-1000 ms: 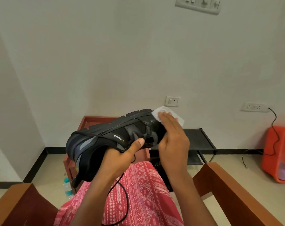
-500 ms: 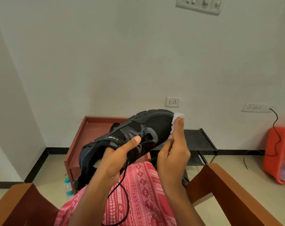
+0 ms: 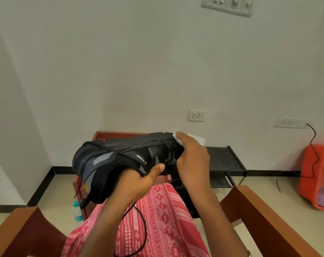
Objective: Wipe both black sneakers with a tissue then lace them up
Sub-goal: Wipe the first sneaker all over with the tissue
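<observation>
Left hand [image 3: 137,182] grips the sneaker [image 3: 120,156] from below at the collar, with the thumb hooked over the side by the logo. We hold it up over the lap, tipped so the sole faces up and away, heel to the left and toe to the right. Right hand [image 3: 192,160] lies on the toe end with fingers fairly straight, pressing the tissue [image 3: 196,139] against the shoe near the sole edge. It isn't curled round anything we can see.

Handling, as we judge it:
- **Sneaker:** light enough for one hand, with a stiff sole and a soft upper. The collar or heel is the firm place to hold, while the upper would give under a squeeze.
- **Tissue:** thin and limp, likely to bunch or tear on the rough tread, so flat pressure suits it.
- **Lace [image 3: 142,230]:** loose. One strand crosses the side of the shoe and the rest hangs in a loop over the lap cloth [image 3: 163,219]. It could snag a finger or drag under the wipe.

A wooden armrest [image 3: 265,216] sits on each side of us. Behind the sneaker is a red-brown wooden stand [image 3: 109,134], and a black rack [image 3: 224,154] is beside it. A dark shape [image 3: 179,187] on the floor under the right hand is probably the second sneaker, but it's mostly hidden. A bottle [image 3: 76,210] is on the floor by the stand. An orange stool [image 3: 317,173] and a cable [image 3: 314,145] are well apart to the right. Nothing blocks the wipe.
</observation>
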The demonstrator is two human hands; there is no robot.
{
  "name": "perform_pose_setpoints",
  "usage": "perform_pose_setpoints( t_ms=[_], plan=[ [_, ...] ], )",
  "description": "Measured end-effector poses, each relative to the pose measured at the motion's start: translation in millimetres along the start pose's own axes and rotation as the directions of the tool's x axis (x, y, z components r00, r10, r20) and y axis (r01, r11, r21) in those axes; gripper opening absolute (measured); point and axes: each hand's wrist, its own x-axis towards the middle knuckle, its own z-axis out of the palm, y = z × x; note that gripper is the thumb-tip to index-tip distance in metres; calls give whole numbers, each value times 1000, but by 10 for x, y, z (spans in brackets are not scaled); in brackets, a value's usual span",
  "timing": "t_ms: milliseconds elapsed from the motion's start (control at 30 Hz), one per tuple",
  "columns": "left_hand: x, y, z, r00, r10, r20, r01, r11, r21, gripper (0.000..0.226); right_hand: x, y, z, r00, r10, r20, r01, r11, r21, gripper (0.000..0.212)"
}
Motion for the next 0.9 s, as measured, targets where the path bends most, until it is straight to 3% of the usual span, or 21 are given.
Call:
perform_pose_setpoints(
  t_ms=[133,267,367,467,533,633,800,900],
  plan=[
    [-8,-9,60,998,41,-55,-35,994,103,35,-128,-85,102,984,-167,63,164,985,49,65],
    [1,-18,20,998,34,-60,-35,999,-12,10,-158,26,104,972,-231,34,229,973,41,69],
    [-11,-22,-19,999,-6,-32,-1,976,-217,15,-166,186,76,997,-63,-51,66,995,73,62],
    [12,-37,-27,999,-13,-47,-1,956,-292,16,-162,307,45,978,184,-94,-173,978,114,55],
    [21,-47,-17,998,-34,-57,14,946,-324,19,-167,275,56,966,209,-154,-192,974,120,52],
    [11,-43,-20,998,-31,-48,14,946,-324,24,-164,111,85,964,142,-226,-113,984,134,52],
    [20,-61,-5,999,-4,-39,-3,986,-164,8,-242,-160,204,997,-71,-23,73,993,93,60],
    [18,-61,24,998,28,-59,-37,988,-151,14,-284,-228,260,976,-216,23,213,973,92,70]
  ],
)
